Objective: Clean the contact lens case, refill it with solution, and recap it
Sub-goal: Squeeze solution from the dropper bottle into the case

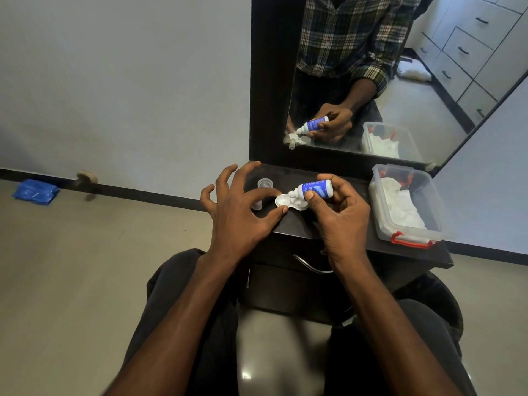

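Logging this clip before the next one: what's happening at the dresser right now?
A person seated at a dark dresser top tips a small blue solution bottle in the right hand, nozzle down over the open white lens case. The left hand steadies the case with thumb and forefinger, the other fingers spread. Two clear caps lie off beside it. A clear box of tissues sits to the right.

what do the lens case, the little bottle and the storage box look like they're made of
Lens case: looks like white moulded plastic, opaque with a slight sheen.
Bottle: probably soft plastic, white nozzle and a glossy blue printed label.
Box: clear plastic, its white contents showing through the walls, with a red clip that looks like plastic too.
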